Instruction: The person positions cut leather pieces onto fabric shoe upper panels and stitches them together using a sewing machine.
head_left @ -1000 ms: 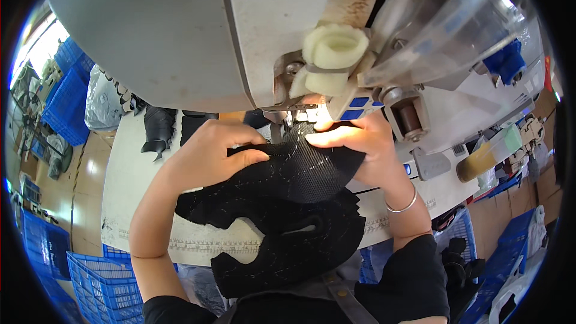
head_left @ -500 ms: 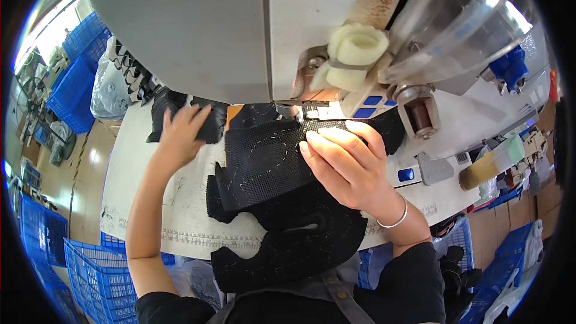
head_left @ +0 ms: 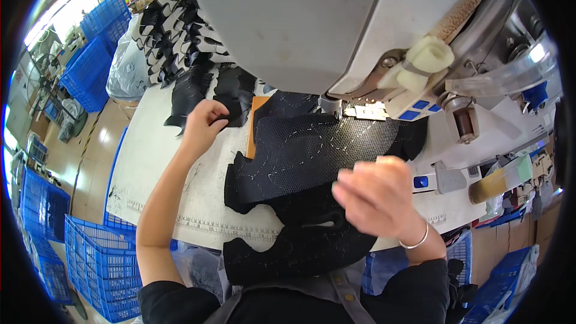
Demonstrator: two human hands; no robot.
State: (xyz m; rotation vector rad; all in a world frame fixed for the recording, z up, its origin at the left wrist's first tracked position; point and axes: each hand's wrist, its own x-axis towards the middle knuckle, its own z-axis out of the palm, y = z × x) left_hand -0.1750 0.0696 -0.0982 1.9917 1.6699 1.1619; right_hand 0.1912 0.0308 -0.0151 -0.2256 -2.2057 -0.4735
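Note:
My left hand (head_left: 207,125) is at the near edge of a small smooth black cut piece (head_left: 235,93), thumb and fingers closed on that edge. Beside it lies another black cut piece (head_left: 191,93). My right hand (head_left: 378,198), with a bracelet at the wrist, is smeared by motion, so its fingers are unclear. It hovers over a black mesh fabric panel (head_left: 300,153), which reaches under the head of a sewing machine (head_left: 354,99). Padded black fabric (head_left: 294,258) joined to the panel hangs over the table's front edge toward me.
Rows of black and pale cut pieces (head_left: 180,33) cover the far left of the white table (head_left: 150,168). An orange-brown strip (head_left: 257,114) sits by the panel. A thread spool (head_left: 465,123) is at the right. Blue crates (head_left: 99,264) stand on the floor.
My view has shifted, showing more stacked pieces. My left hand has gone from spread fingers over the black pieces to a pinch at one's edge. My right hand has drawn back from the needle area.

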